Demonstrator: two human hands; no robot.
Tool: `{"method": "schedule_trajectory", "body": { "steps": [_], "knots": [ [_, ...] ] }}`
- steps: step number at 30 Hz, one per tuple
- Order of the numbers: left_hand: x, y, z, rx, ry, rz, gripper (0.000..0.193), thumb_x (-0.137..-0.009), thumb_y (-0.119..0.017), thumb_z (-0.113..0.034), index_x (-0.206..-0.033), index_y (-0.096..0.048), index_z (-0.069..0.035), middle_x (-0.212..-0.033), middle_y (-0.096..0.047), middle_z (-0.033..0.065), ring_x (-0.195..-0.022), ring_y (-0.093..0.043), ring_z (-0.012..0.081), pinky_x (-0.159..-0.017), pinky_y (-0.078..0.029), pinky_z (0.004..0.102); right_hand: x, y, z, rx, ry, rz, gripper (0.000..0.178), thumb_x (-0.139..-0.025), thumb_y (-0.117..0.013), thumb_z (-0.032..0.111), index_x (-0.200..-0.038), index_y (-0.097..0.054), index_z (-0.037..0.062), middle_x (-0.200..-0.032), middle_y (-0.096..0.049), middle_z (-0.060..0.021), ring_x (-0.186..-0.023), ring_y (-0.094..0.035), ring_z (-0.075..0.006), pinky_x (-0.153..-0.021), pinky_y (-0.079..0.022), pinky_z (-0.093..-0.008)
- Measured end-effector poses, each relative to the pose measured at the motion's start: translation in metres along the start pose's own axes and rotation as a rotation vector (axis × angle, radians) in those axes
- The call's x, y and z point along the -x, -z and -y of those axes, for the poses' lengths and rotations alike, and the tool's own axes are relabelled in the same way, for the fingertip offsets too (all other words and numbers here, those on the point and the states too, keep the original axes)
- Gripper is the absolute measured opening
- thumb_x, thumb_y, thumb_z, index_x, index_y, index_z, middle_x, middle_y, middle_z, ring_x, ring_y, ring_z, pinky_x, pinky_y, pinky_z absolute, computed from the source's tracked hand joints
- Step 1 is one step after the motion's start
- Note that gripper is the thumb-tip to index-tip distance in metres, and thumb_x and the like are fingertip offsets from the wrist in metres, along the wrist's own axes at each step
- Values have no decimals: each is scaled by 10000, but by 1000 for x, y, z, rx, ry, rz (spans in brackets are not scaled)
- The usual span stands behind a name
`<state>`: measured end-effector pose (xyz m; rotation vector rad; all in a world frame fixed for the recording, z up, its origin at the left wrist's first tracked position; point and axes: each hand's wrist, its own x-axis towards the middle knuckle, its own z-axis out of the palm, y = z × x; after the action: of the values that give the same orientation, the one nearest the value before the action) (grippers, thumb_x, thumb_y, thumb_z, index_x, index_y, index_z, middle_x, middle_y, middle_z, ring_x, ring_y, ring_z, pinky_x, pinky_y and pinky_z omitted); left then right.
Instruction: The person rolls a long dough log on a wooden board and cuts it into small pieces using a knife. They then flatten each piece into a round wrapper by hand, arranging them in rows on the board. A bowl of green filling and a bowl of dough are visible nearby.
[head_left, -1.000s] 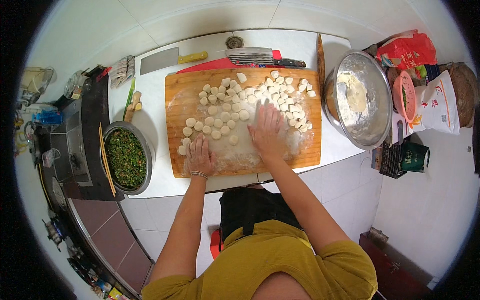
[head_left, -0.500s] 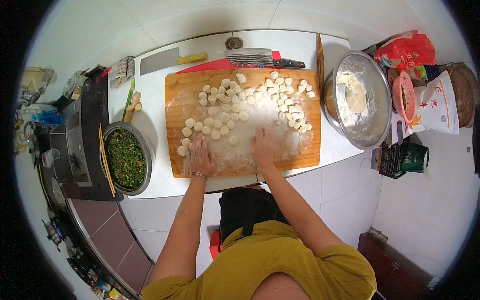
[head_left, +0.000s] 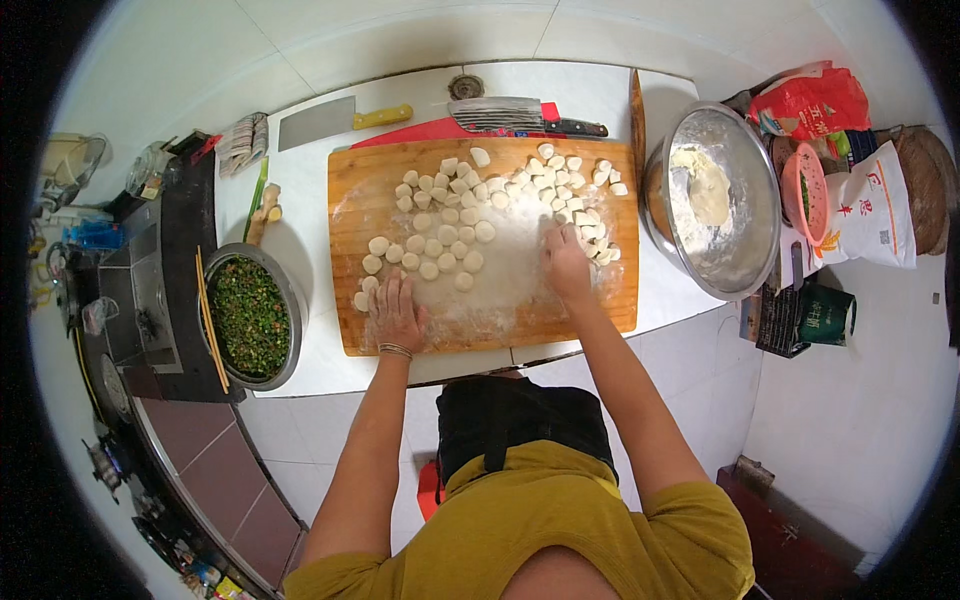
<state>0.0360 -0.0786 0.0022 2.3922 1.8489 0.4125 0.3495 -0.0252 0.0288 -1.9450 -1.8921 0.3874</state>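
Many small pale dough pieces (head_left: 446, 236) lie on a floured wooden cutting board (head_left: 350, 200). Those on the left and in the middle are mostly flattened rounds; toward the right they are smaller, chunkier lumps. My left hand (head_left: 398, 318) rests palm down near the board's lower left, fingers stretched out, its fingertips beside a few rounds; anything beneath the palm is hidden. On the right, my right hand (head_left: 568, 266) has its fingers curled at the lower edge of the chunky lumps. Whatever its fingertips hold cannot be made out.
A metal bowl of chopped green filling (head_left: 250, 318) stands left, chopsticks (head_left: 212, 320) across its rim. At right is a large steel bowl (head_left: 752, 230) with dough and flour. Behind the board lie a cleaver (head_left: 318, 124), another knife (head_left: 500, 115) and ginger (head_left: 264, 215). Flour bags stand far right.
My right hand has moved right and slightly up, from the floured middle of the board to the chunky lumps, and its fingers have curled. My left hand has stayed in place.
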Motion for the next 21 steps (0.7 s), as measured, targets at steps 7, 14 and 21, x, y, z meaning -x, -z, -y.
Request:
{"method": "schedule_trajectory", "body": {
  "steps": [7, 14, 21],
  "knots": [
    [2, -5, 3, -15, 1, -10, 621, -777, -606, -280, -1335, -424, -78, -1440, -373, 120, -1290, -359, 304, -1118, -209, 520, 32, -6, 15, -296, 57, 168, 253, -767, -720, 117, -963, -590, 26, -827, -569, -126, -709, -591, -290, -622, -479, -373],
    [2, -2, 1, -6, 12, 10, 628, -787, -603, -290, -1345, -410, -77, -1446, -362, 122, -1301, -353, 301, -1118, -206, 519, 35, -8, 7, -338, -58, 237, 281, -770, -726, 158, -960, -560, 33, -889, -593, -173, -809, -597, -378, -667, -480, -437],
    [3, -3, 2, -5, 9, 0, 633, -781, -612, -287, -1344, -412, -79, -1448, -362, 118, -1300, -356, 297, -1114, -218, 516, 24, 4, 36, -160, -108, 184, 359, -760, -730, 268, -988, -566, 46, -945, -600, -158, -825, -613, -360, -690, -501, -433]
  ]
}}
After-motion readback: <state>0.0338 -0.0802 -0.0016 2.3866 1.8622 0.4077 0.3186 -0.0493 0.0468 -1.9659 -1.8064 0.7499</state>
